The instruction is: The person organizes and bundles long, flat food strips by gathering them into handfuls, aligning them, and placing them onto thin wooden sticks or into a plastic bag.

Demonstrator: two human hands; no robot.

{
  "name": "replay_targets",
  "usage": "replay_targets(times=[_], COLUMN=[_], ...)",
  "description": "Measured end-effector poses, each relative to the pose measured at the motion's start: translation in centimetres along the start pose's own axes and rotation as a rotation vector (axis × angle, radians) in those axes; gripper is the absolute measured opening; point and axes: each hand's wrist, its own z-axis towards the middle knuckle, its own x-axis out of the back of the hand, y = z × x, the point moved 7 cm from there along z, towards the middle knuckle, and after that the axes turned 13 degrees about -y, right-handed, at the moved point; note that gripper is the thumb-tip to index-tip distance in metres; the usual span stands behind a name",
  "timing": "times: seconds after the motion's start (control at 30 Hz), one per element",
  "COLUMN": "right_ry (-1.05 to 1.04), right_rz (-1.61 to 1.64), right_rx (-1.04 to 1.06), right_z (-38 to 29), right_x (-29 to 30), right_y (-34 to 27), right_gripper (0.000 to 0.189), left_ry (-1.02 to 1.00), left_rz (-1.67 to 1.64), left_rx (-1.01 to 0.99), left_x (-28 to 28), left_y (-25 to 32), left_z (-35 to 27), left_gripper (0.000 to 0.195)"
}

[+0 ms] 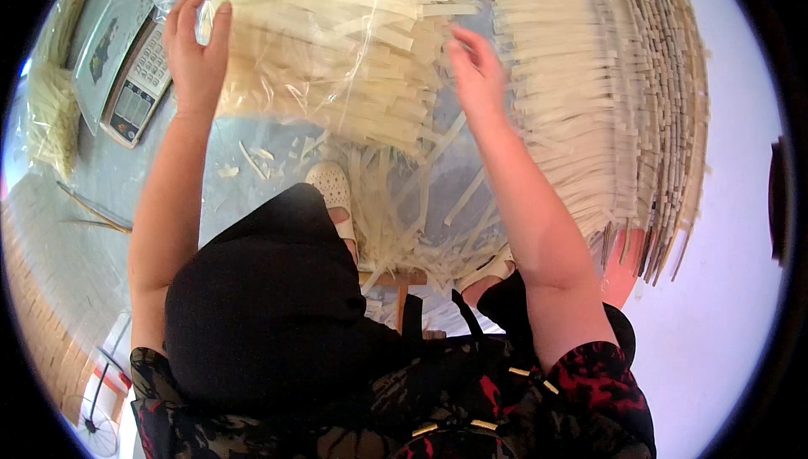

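Note:
My left hand (199, 42) is raised at the left end of a clear plastic bag (353, 49), thumb and fingers apart with nothing visible between them. Inside or under the film lies a wide bundle of pale flat dried strips (328, 96), like broad noodles; which of the two I cannot tell. My right hand (478, 74) is blurred, its fingers loosely bent and apart. It hovers between the bundle's right end and a long row of the same strips (555, 80), and no object shows in it.
A digital scale (136, 93) with a flat pan stands at the left, beside another bag of strips (53, 112). Thin rods (663, 112) are stacked along the right, near a white wall (713, 345). Loose strips (391, 200) and scraps litter the floor around my shoes (328, 184).

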Motion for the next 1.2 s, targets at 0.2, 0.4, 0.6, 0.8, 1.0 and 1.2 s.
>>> replay_targets(times=[0.2, 0.4, 0.6, 0.8, 1.0, 1.2], right_ry=[0.226, 0.298, -0.268, -0.113, -0.267, -0.126], right_rz=[-0.272, -1.102, -0.887, -0.377, -0.43, 0.125], right_rx=[-0.217, -0.027, -0.495, -0.589, -0.713, -0.668], right_z=[-11.2, -11.0, -12.9, -15.3, -15.6, -15.9], right_x=[8.4, 13.5, 6.2, -2.8, -5.6, -3.0], right_y=[11.0, 11.9, 17.5, 15.3, 16.5, 18.9], right_gripper=[0.023, 0.042, 0.035, 0.041, 0.049, 0.029], left_ry=[-1.758, -1.719, -1.663, -1.731, -1.86, -1.8], left_rz=[-0.807, -0.67, -1.0, -1.203, -1.309, -1.461], left_rx=[0.007, 0.445, 0.812, 0.954, 0.946, 1.04], left_x=[-9.0, -16.5, -19.9, -19.6, -20.1, -19.6], left_y=[13.3, 8.5, 8.6, 14.3, 15.0, 16.5], left_z=[-12.7, -22.6, -25.8, -26.3, -26.6, -25.1], left_gripper=[0.035, 0.057, 0.079, 0.074, 0.075, 0.066])
